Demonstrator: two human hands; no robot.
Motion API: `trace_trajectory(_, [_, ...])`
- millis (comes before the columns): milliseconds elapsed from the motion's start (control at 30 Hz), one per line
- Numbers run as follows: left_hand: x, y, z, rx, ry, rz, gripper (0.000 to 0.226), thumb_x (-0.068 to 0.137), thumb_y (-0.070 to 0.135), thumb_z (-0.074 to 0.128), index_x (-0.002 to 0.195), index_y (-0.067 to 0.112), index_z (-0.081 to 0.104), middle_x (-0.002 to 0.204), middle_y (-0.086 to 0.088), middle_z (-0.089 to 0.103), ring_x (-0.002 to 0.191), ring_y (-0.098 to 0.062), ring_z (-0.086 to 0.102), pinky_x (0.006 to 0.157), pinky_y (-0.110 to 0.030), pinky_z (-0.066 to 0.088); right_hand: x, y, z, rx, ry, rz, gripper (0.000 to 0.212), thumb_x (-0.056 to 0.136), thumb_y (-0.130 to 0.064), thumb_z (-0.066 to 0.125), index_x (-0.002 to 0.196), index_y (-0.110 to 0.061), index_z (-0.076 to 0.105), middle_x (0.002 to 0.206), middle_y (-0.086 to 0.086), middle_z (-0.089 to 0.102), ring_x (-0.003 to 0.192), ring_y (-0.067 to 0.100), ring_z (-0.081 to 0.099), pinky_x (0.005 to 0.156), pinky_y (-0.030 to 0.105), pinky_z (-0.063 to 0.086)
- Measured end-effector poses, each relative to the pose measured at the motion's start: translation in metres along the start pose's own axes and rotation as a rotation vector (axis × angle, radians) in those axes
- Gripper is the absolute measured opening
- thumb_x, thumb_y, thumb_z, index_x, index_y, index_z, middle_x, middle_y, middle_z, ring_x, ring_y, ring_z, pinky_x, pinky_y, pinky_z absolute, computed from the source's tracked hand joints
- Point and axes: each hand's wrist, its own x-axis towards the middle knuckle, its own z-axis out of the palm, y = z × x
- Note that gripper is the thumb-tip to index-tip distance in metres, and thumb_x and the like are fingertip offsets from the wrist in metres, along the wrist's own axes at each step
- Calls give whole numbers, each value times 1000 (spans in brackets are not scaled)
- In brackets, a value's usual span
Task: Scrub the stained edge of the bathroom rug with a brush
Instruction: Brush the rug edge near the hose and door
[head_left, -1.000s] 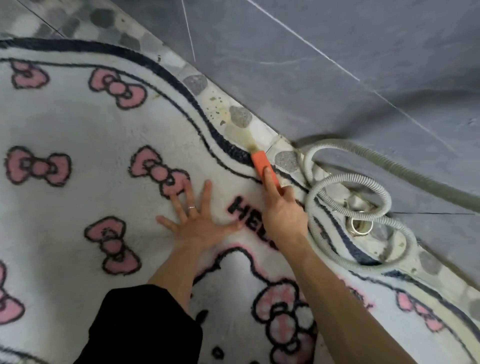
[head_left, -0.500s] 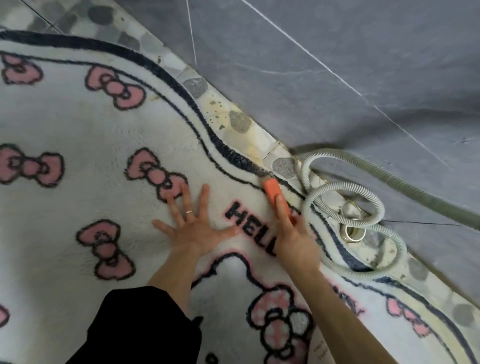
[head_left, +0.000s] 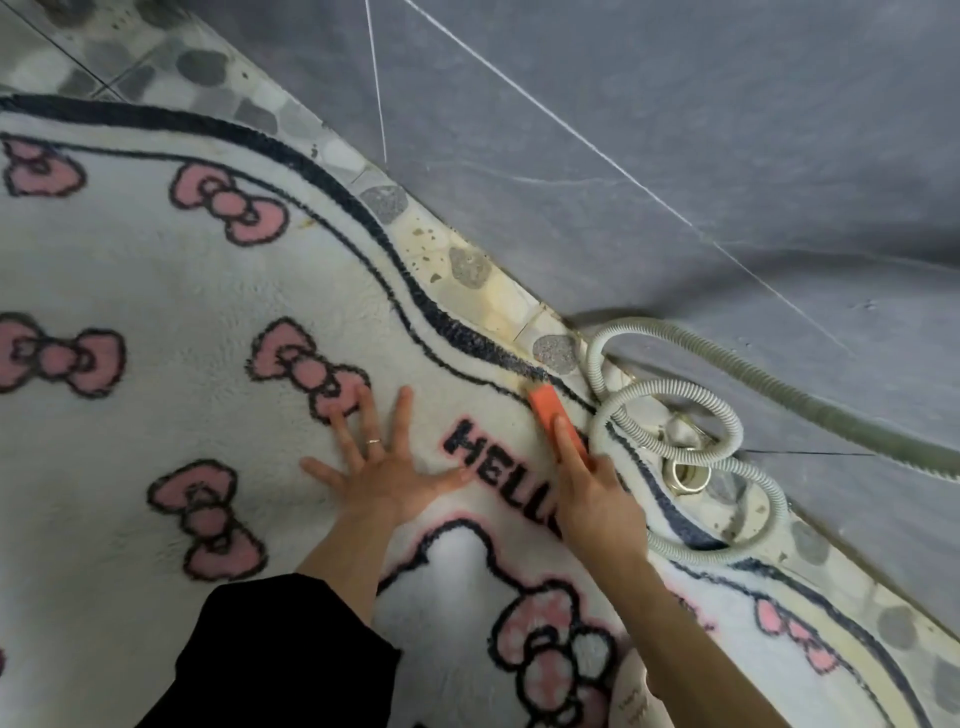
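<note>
A: Status on the brush (head_left: 546, 409)?
B: Orange, right of frame centre, bristles down on the rug edge (head_left: 483, 345), where the dark border shows a yellowish patch. Right hand (head_left: 597, 501) is wrapped round it, index finger laid along its back.
A: Other hand?
B: Left hand (head_left: 384, 480) is flat, fingers spread, pressing the rug (head_left: 156, 270) just left of the "HELLO" lettering. It holds nothing.
A: Risks?
B: Main one is overshoot. The brush sits right at the border and the hose (head_left: 675, 387) loops just beside it on the right. A long outward stroke probably clips the coil.
A: Consequence?
B: The coil lies around the drain fitting (head_left: 688, 475), centre right. Knock it and it may shift or pull loose. Can't tell how it's seated.
A: Rug moving?
B: Possible. The anchoring hand is near the border, not at it, so hard strokes could bunch the edge or lift it off the floor tiles (head_left: 470, 267).
A: Anything else?
B: Inward strokes likely drag the stain into the white pile. Heavy pressure could fray the dark border.
</note>
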Motion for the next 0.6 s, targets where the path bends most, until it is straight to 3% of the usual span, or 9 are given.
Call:
trace_trajectory(100, [-2, 0, -3, -2, -17, 3, 132, 53, 104, 43, 123, 51, -55, 125, 6, -71, 130, -37, -52, 105, -80, -14, -32, 24, -1, 83, -109, 58, 89, 96, -22, 41, 143, -64, -22, 115, 10, 52, 59, 29, 57, 44, 35, 46])
trace_trajectory(200, [-1, 2, -2, -8, -16, -16, 132, 52, 104, 42, 123, 51, -55, 124, 7, -71, 132, -37, -51, 104, -80, -14, 25, -22, -14, 116, -10, 44, 82, 97, -22, 35, 149, -56, -18, 123, 17, 51, 60, 28, 57, 44, 30, 36])
trace_trajectory(333, [3, 2, 2, -6, 15, -20, 132, 50, 105, 42, 126, 53, -52, 126, 8, -70, 131, -35, -52, 104, -80, -15, 74, -62, -14, 48, -34, 55, 78, 102, -19, 36, 155, -46, -14, 120, 16, 47, 60, 28, 54, 49, 34, 37])
trace_trajectory(433, [-1, 0, 0, -23, 1, 3, 132, 49, 105, 43, 127, 54, -51, 126, 9, -70, 126, -33, -54, 103, -80, -16, 15, -15, 2, -10, -70, -6, 84, 100, -19, 42, 152, -52, -16, 139, 18, 43, 63, 31, 61, 47, 33, 40])
trace_trajectory(500, [-1, -1, 0, -7, 0, 9, 133, 48, 105, 42, 126, 53, -52, 125, 8, -70, 126, -34, -54, 103, -80, -16, -34, 15, 4, 36, -131, 3, 92, 97, -19, 45, 146, -61, -21, 131, 10, 47, 61, 30, 59, 46, 35, 44])
trace_trajectory(600, [-1, 0, -1, -13, -5, -14, 133, 49, 105, 42, 125, 53, -53, 124, 8, -71, 129, -35, -53, 103, -80, -15, -20, 19, -8, -52, -175, -20, 86, 99, -24, 38, 142, -60, -28, 129, 6, 45, 70, 31, 63, 55, 40, 55])
